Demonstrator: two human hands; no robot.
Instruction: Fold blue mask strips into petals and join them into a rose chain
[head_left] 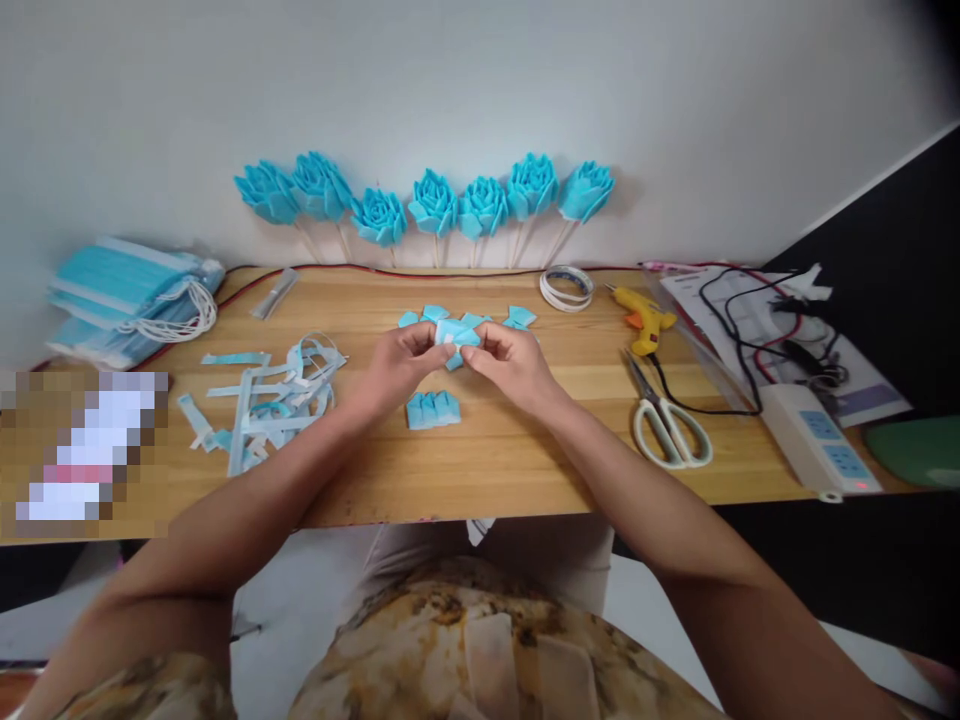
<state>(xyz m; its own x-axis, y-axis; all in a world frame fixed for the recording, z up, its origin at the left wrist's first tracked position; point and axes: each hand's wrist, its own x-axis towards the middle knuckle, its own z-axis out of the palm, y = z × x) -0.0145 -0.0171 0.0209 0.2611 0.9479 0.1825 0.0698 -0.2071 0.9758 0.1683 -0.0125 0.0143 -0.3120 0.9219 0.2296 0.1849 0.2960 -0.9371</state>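
Observation:
My left hand (400,368) and my right hand (511,364) meet over the middle of the wooden table (525,450). Both pinch one small blue fabric piece (455,336) between thumbs and fingers, just above the tabletop. Right below the hands lies a folded blue strip of pointed petals (433,409). Behind the hands, several cut blue squares (519,317) are scattered on the wood.
Several blue fabric roses (433,203) on sticks lean against the wall. A stack of face masks (127,295) sits far left, with trimmed strips (262,395) beside it. To the right lie a tape roll (566,288), yellow glue gun (645,320), scissors (667,425) and power strip (817,440).

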